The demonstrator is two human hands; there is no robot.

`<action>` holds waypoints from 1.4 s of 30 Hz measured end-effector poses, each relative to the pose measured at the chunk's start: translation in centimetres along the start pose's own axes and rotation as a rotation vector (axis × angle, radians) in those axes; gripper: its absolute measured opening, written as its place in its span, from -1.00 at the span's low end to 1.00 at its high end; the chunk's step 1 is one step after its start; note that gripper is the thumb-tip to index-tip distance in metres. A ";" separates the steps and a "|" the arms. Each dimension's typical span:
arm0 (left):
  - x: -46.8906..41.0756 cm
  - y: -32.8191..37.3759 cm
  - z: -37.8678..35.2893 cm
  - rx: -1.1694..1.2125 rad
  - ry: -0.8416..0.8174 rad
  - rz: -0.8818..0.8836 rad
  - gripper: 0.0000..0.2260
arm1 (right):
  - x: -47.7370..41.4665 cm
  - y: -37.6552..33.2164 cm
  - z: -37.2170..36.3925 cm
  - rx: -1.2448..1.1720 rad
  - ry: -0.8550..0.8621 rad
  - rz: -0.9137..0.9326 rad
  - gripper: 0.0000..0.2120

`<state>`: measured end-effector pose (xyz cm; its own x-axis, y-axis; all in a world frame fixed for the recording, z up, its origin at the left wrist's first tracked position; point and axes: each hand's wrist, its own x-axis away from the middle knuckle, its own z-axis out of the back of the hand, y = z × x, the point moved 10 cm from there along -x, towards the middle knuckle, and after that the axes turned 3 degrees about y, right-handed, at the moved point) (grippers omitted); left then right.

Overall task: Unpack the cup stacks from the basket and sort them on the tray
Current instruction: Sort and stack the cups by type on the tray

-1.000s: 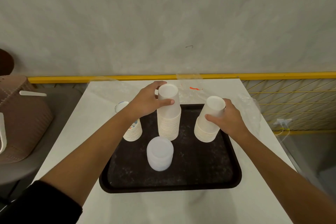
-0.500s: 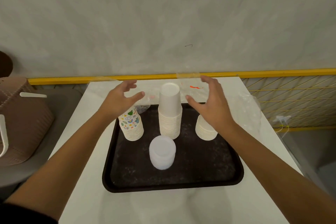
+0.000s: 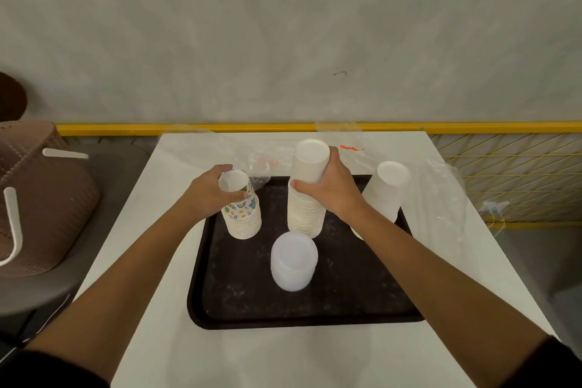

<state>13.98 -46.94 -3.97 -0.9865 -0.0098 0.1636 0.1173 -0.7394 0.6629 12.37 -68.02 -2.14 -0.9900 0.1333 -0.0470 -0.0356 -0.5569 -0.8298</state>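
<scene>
A black tray (image 3: 346, 299) lies on the white table (image 3: 283, 356). On it stand upside-down cup stacks. My left hand (image 3: 209, 190) grips the top of the patterned stack (image 3: 242, 217) at the tray's far left. My right hand (image 3: 330, 189) is closed around the tall white stack (image 3: 307, 211) in the middle. A shorter white stack (image 3: 389, 192) stands at the far right, partly hidden by my right forearm. A translucent stack (image 3: 293, 261) sits alone nearer to me. The brown basket (image 3: 37, 208) rests on a chair to the left.
Crumpled clear plastic wrappers (image 3: 441, 195) lie on the table behind and to the right of the tray. A yellow rail (image 3: 220, 128) runs along the wall base behind the table. A yellow wire grid (image 3: 510, 173) stands at the right.
Both hands were open and hovering above the stacks half a second ago. They have come down: the left has closed on the patterned stack, the right on the tall white middle stack.
</scene>
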 end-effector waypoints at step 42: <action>8.4 -5.6 -14.1 0.540 -0.418 0.465 -0.53 | 11.5 12.3 -7.4 -0.465 -0.337 -0.800 -0.40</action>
<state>3.41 -52.39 -16.56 -0.7122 0.0945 0.6956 0.6472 -0.2954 0.7028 1.55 -67.28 -16.95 -0.6867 0.0494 0.7253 -0.7266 -0.0168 -0.6868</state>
